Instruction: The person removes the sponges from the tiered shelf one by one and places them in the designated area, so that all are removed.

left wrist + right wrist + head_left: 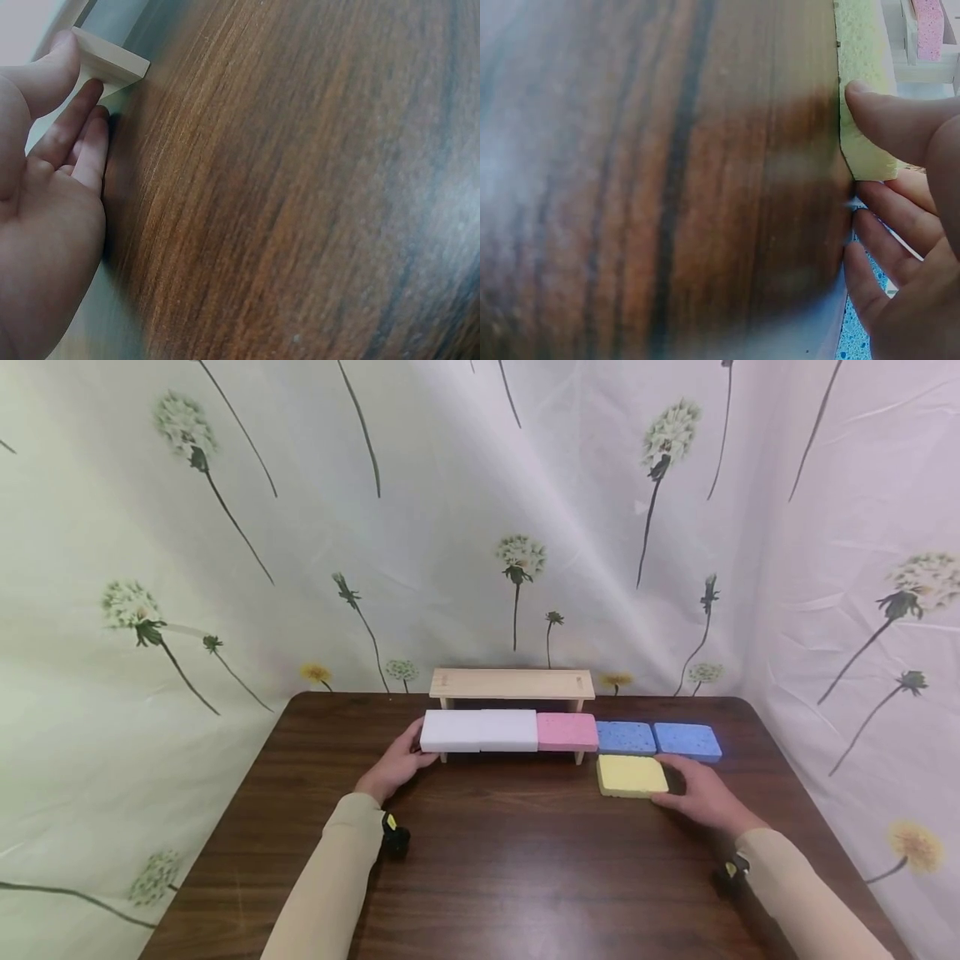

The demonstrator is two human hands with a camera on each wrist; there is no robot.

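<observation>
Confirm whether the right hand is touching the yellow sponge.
Touching. The right wrist view shows it: the thumb of the right hand presses against the yellow sponge, with no gap between them.

A screened-off nook, room type unclear: dandelion-print sheeting (442,568) lines 3 sides of a wood-grain table (525,860).

Two hands noted: left hand (396,766), right hand (705,793). One yellow sponge (632,774) was in the right fingers; two blue sponges (686,740) lay just beyond them. Two white blocks (453,729) ran rightward from the left fingers, one pink sponge (567,730) farther along. One wooden stand (512,683) was at the left fingers.
</observation>
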